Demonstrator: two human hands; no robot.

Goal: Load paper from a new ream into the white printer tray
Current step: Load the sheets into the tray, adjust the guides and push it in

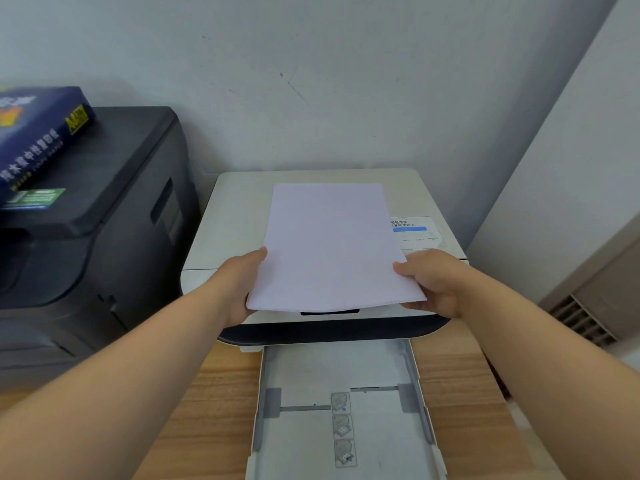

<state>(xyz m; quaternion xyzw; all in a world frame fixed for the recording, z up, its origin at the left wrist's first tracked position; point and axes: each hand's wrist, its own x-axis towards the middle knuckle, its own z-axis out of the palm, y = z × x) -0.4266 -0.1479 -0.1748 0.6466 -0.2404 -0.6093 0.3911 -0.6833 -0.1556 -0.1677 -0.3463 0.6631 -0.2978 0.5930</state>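
A stack of white paper (330, 247) is held above the top of the white printer (235, 216). My left hand (244, 282) grips the stack's near left edge, and my right hand (433, 282) grips its near right corner with the thumb on top. Below the printer's front, the white paper tray (414, 372) is pulled out toward me over the wooden table, and I see no paper in it, only its grey guides. The blue paper ream (34, 143) lies on the dark printer at the left.
A large dark grey printer (114, 209) stands at the left beside the white one. The wooden table (207, 403) shows on both sides of the tray. A grey wall is behind, and a vented panel (581, 323) sits low at the right.
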